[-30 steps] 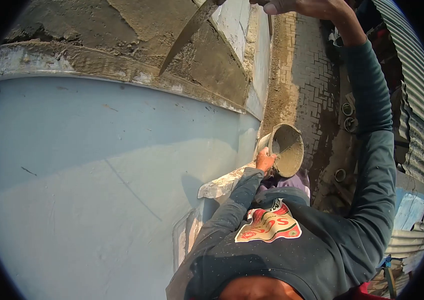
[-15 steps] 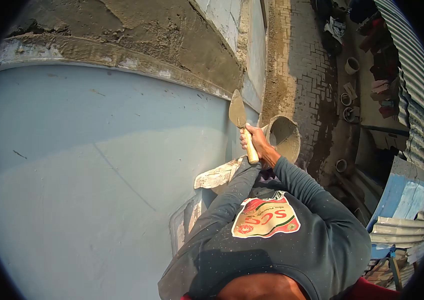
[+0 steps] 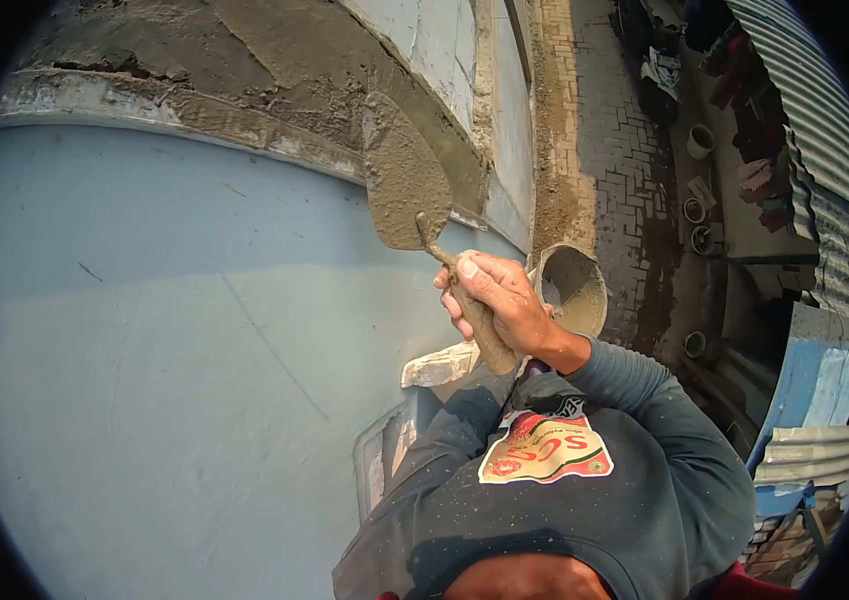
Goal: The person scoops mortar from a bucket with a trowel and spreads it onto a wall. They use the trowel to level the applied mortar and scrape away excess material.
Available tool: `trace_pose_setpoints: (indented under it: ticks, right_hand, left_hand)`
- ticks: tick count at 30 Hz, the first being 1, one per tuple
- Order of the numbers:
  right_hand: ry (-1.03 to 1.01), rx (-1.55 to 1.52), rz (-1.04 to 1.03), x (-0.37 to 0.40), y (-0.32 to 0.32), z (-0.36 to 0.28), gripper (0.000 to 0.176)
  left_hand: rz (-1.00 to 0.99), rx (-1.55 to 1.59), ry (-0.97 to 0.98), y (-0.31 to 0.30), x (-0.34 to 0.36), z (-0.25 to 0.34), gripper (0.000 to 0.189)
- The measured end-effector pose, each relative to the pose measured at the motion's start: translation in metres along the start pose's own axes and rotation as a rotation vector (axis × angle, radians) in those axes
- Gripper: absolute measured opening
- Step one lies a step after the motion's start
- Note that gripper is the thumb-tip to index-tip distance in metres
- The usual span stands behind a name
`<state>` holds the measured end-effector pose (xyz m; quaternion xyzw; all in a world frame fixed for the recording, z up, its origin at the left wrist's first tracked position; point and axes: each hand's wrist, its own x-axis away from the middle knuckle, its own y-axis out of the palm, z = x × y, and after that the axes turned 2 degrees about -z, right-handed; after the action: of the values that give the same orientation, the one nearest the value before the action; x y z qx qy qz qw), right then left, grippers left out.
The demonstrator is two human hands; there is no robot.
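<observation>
My right hand (image 3: 510, 305) is closed around the handle of a trowel (image 3: 407, 180), with the thumb along the top. The broad blade points up and to the left, coated in grey-brown mortar, in front of the lower edge of the mortar-covered band (image 3: 295, 60) on the wall. Just beyond my right wrist is a mortar-stained bucket (image 3: 590, 308), its open mouth showing. My left sleeve (image 3: 460, 425) reaches forward beneath the right hand, and the left hand itself is hidden.
The blue-grey wall (image 3: 165, 300) fills the left side. A pale broken ledge (image 3: 440, 367) juts out near my left arm. Far below runs a paved lane (image 3: 620, 150) with small buckets (image 3: 701, 140). Corrugated roofing (image 3: 815, 130) lines the right.
The trowel has come up closer to the camera and moved left, its blade now looking much larger. My right hand has risen with it. The view has shifted slightly.
</observation>
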<state>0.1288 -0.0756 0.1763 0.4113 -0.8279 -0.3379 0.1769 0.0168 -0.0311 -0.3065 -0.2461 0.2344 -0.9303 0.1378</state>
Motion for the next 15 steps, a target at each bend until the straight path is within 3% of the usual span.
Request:
trace_pose_setpoints:
  ticks: [2, 4, 5, 6, 7, 8, 9, 10, 12, 13, 15]
  right_hand:
    - [-0.003, 0.153, 0.167, -0.002, -0.040, 0.002, 0.036]
    - [0.054, 0.395, 0.359, -0.006, -0.087, 0.005, 0.034]
    - [0.117, 0.500, 0.416, -0.009, -0.113, 0.006, 0.033]
    - [0.184, 0.602, 0.475, -0.011, -0.134, 0.008, 0.032]
    - [0.189, 0.597, 0.483, -0.011, -0.148, 0.010, 0.032]
    - [0.201, 0.785, 0.497, -0.013, -0.160, 0.011, 0.032]
    - [0.214, 0.967, 0.508, -0.015, -0.165, 0.013, 0.032]
    - [0.211, 0.959, 0.511, -0.017, -0.160, 0.014, 0.032]
    - [0.144, 0.531, 0.530, -0.022, -0.128, 0.016, 0.030]
    - [0.097, 0.414, 0.493, -0.024, -0.109, 0.012, 0.028]
    - [0.054, 0.323, 0.441, -0.030, -0.072, 0.004, 0.027]
  left_hand:
    - [-0.094, 0.014, -0.139, -0.055, 0.023, 0.107, 0.033]
    - [-0.152, 0.028, -0.119, -0.104, 0.060, 0.209, 0.034]
    - [-0.137, 0.023, -0.269, -0.080, 0.043, 0.173, 0.038]
    - [-0.143, 0.020, -0.274, -0.079, 0.041, 0.169, 0.038]
    - [-0.191, -0.014, -0.309, -0.077, 0.040, 0.167, 0.046]
    - [-0.234, -0.050, -0.340, -0.077, 0.036, 0.165, 0.055]
    - [-0.136, -0.024, -0.294, -0.055, 0.029, 0.129, 0.057]
    - [-0.137, -0.032, -0.294, -0.046, 0.028, 0.117, 0.057]
    - [-0.059, 0.083, -0.182, -0.041, 0.029, 0.103, 0.042]
    - [-0.126, 0.099, -0.336, -0.082, 0.051, 0.186, 0.039]
    - [-0.159, 0.040, -0.297, -0.075, 0.043, 0.176, 0.039]
